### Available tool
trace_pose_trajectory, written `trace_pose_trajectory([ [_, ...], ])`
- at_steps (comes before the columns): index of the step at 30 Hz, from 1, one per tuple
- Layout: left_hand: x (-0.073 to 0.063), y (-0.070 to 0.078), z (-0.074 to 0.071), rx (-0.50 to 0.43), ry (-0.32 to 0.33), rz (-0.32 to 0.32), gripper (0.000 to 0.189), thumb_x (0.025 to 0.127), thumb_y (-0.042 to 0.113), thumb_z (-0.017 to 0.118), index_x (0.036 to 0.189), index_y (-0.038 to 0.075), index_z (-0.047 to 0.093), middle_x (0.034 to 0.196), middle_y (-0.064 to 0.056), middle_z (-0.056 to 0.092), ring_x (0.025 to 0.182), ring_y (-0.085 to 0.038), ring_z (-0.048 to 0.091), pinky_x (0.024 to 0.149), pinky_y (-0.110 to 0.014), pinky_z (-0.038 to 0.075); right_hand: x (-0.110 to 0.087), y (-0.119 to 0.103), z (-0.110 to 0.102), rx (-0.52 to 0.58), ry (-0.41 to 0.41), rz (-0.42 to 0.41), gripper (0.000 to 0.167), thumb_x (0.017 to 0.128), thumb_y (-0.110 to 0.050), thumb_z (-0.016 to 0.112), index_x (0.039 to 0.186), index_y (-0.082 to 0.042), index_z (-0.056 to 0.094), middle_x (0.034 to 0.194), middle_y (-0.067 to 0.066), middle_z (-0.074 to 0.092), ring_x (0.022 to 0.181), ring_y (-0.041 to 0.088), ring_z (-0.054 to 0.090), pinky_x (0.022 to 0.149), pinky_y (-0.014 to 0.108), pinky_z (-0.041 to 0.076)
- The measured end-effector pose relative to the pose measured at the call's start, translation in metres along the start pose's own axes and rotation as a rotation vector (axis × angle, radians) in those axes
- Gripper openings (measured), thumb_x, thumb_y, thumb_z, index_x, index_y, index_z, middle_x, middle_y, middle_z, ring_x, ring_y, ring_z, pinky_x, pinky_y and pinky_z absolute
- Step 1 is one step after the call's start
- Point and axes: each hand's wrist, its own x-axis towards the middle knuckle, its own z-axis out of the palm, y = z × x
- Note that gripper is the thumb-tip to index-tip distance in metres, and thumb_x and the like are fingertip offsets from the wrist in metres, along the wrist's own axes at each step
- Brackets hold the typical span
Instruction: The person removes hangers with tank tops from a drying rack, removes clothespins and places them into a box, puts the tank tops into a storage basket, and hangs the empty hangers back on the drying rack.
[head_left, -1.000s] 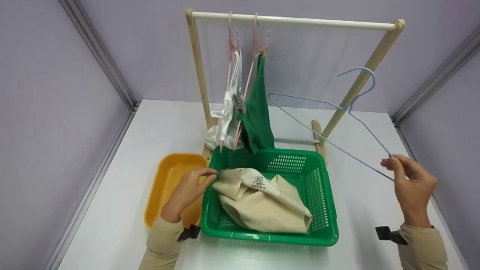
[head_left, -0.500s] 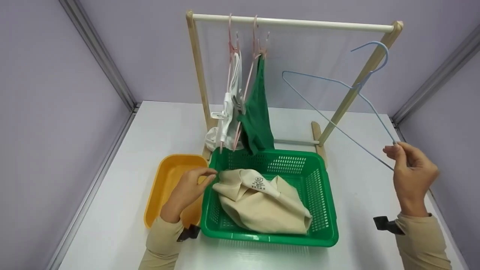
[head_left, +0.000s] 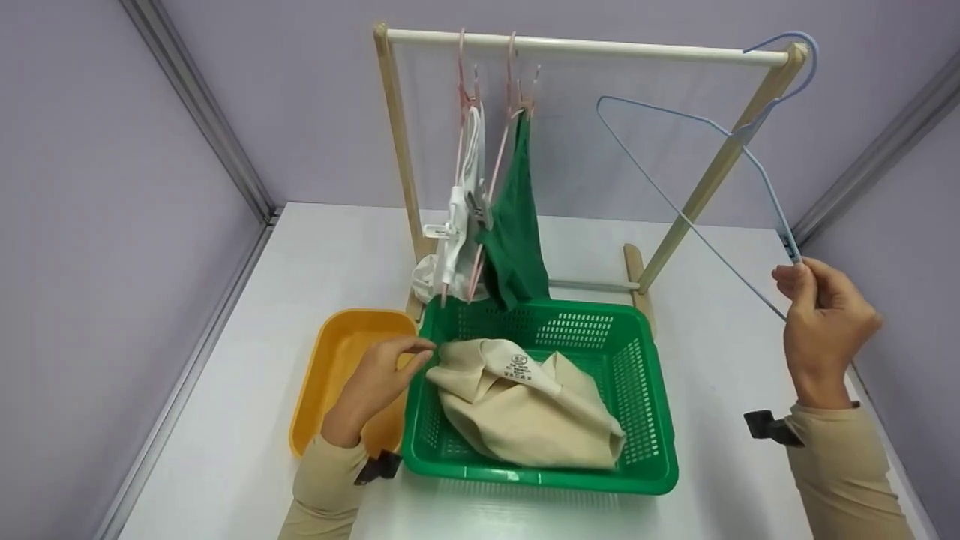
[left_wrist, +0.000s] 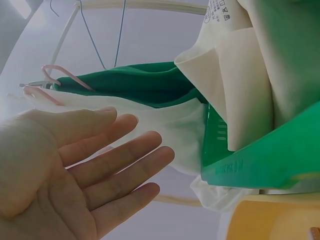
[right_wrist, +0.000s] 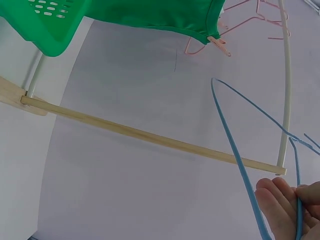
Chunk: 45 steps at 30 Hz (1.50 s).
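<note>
My right hand (head_left: pixel 829 330) pinches a light blue wire hanger (head_left: pixel 769 184) at its lower right corner, thumb against the wire (right_wrist: pixel 299 215). In the head view the hanger's hook overlaps the right end of the rack's white bar (head_left: pixel 637 49); whether they touch I cannot tell. No garment is on this hanger. My left hand (head_left: pixel 375 379), holding nothing, hovers beside the left rim of a green basket (head_left: pixel 540 475), fingers loosely extended in the left wrist view. A beige cloth garment (head_left: pixel 525 424) with printed marks lies crumpled in the basket.
From the bar hang a white garment (head_left: pixel 454 247) and a green garment (head_left: pixel 517 240) on pink hangers, with clips. A wooden post (head_left: pixel 701 187) supports the bar at the right. An orange tray (head_left: pixel 319 382) stands left of the basket, partly under my left hand.
My right hand has risen slightly and carried the blue hanger up and to the right, bringing its hook to the bar's height in the head view. My left hand has stayed put.
</note>
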Motion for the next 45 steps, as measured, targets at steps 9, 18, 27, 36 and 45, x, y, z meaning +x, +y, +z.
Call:
trace_pose_trajectory([
  [9, 0.000, -0.002, 0.002, -0.001, 0.002, 0.008, 0.022, 0.096, 0.012, 0.058, 0.113, 0.002, 0.068, 0.111, -0.014, 0.071, 0.105, -0.028, 0.065, 0.099, -0.047, 0.052, 0.010, 0.002, 0.005, -0.045, -0.012, 0.029, 0.022, 0.094, -0.008, 0.058, 0.098, 0.010, 0.070, 0.074, -0.037, 0.061, 0.070, -0.017, 0.063, 0.071, 0.004, 0.053],
  [18, -0.001, -0.003, 0.001, 0.006, 0.000, -0.008, 0.023, 0.096, 0.014, 0.057, 0.113, 0.002, 0.068, 0.112, -0.013, 0.070, 0.106, -0.027, 0.065, 0.100, -0.046, 0.052, 0.012, 0.007, 0.008, -0.079, -0.022, 0.034, 0.024, 0.095, -0.010, 0.058, 0.099, 0.010, 0.070, 0.073, -0.039, 0.059, 0.071, -0.019, 0.062, 0.071, 0.003, 0.052],
  [27, 0.001, -0.004, 0.003, -0.002, 0.006, -0.006, 0.022, 0.096, 0.013, 0.058, 0.112, 0.001, 0.068, 0.110, -0.014, 0.071, 0.106, -0.029, 0.065, 0.100, -0.048, 0.051, 0.013, 0.014, 0.013, -0.084, -0.042, 0.045, 0.025, 0.095, -0.009, 0.057, 0.099, 0.012, 0.069, 0.071, -0.040, 0.057, 0.069, -0.020, 0.061, 0.069, 0.002, 0.051],
  [36, -0.001, -0.001, 0.003, -0.012, 0.002, 0.001, 0.024, 0.096, 0.012, 0.057, 0.115, 0.000, 0.067, 0.112, -0.014, 0.071, 0.104, -0.029, 0.066, 0.098, -0.048, 0.053, 0.010, 0.015, 0.013, -0.179, -0.123, 0.066, 0.025, 0.095, -0.005, 0.055, 0.110, 0.011, 0.067, 0.072, -0.045, 0.052, 0.068, -0.025, 0.056, 0.067, -0.004, 0.046],
  [45, 0.001, -0.004, 0.006, -0.019, -0.012, -0.036, 0.024, 0.096, 0.012, 0.058, 0.115, 0.001, 0.067, 0.114, -0.013, 0.070, 0.107, -0.028, 0.065, 0.100, -0.046, 0.052, 0.006, 0.018, 0.014, -0.233, -0.183, 0.054, 0.030, 0.093, 0.002, 0.053, 0.121, 0.005, 0.064, 0.101, 0.028, 0.070, 0.071, -0.031, 0.051, 0.068, -0.006, 0.044],
])
